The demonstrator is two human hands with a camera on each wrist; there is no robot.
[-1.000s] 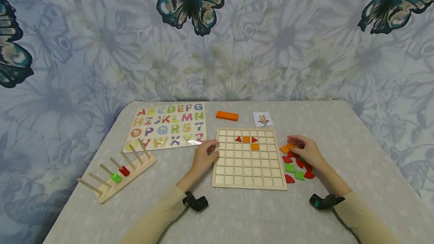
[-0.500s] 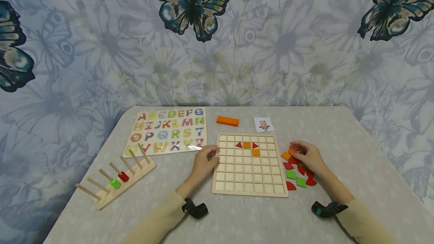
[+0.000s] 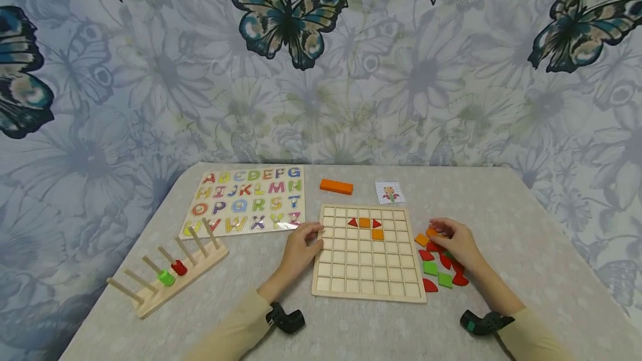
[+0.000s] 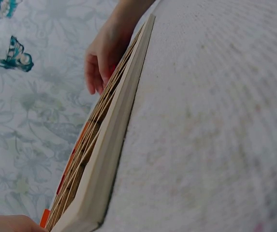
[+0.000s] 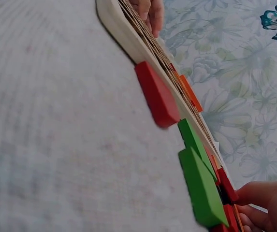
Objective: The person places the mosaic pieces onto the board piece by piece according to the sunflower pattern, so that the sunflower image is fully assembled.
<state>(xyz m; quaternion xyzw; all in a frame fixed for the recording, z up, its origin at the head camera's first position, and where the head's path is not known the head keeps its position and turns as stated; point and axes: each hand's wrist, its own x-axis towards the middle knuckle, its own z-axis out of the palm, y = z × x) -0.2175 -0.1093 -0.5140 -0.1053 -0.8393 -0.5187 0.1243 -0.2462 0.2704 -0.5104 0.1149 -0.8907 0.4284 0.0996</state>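
Observation:
The left hand (image 3: pixel 300 247) rests at the left edge of a wooden grid board (image 3: pixel 346 277), with fingertips and thumb touching its rim. In the grid sit two red triangles (image 3: pixel 377 224) and two orange squares (image 3: pixel 364 223). Right of the board, the right hand (image 3: pixel 455 241) pinches an orange square (image 3: pixel 432 232) between thumb and fingers, low over a loose pile. Another orange square (image 3: pixel 421 239), several red petal-shaped pieces (image 3: pixel 429 285) and green pieces (image 3: pixel 444 279) lie there. In the right wrist view, the right hand's thumb (image 5: pixel 256 193) shows beside red pieces.
A picture card (image 3: pixel 389 193) and an orange block (image 3: pixel 336 186) lie behind the board. At the left are an alphabet board (image 3: pixel 249 199) and a wooden peg stand (image 3: pixel 183 283) bearing a green and a red piece. The patterned wall rises behind the table.
The head view has tilted upward, so the table appears lower. The right hand's fingers have drawn in on the orange square, which now shows at its fingertips. The left hand stays at the board.

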